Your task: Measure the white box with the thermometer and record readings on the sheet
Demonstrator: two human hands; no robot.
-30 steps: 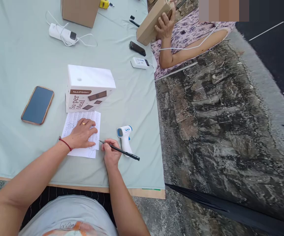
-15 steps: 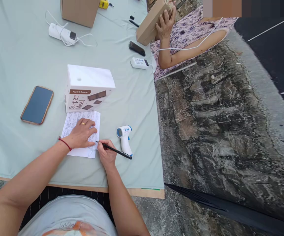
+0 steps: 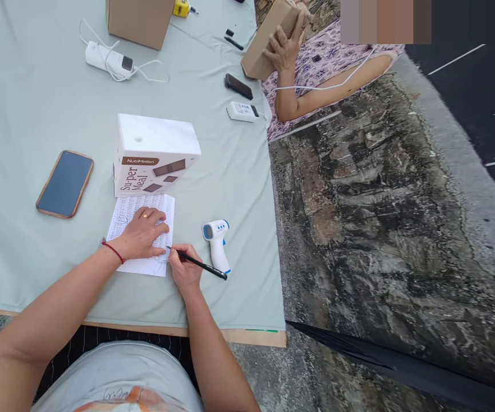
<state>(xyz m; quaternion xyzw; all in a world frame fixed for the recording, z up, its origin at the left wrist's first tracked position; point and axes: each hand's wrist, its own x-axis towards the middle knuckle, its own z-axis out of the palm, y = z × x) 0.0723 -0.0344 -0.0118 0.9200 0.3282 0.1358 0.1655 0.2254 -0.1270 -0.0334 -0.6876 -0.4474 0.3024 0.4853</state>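
Note:
My left hand point(image 3: 144, 234) lies with fingers spread on a printed sheet of paper point(image 3: 144, 267), covering part of its text. A circled mark shows at the sheet's upper left. In my right hand point(image 3: 186, 272) is a black pen point(image 3: 204, 266), its tip at the paper's right edge near my left thumb. Just behind the sheet stands a white box point(image 3: 159, 134) with brown "NutriMotion" lettering, apparently touching the paper's far edge. To the right of my right hand a white and blue infrared thermometer point(image 3: 218, 246) rests on the cloth.
A smartphone point(image 3: 64, 183) lies at left on the pale tablecloth point(image 3: 11, 171). Farther back are a white power bank point(image 3: 109, 59) with a cable and a cardboard box point(image 3: 138, 23). Across the right corner, another person's hand point(image 3: 287, 48) holds a carton point(image 3: 264, 48).
My hands and the paper stay in place; the pen's rear end has shifted slightly left. The other person's carton has tilted and moved a little to the right.

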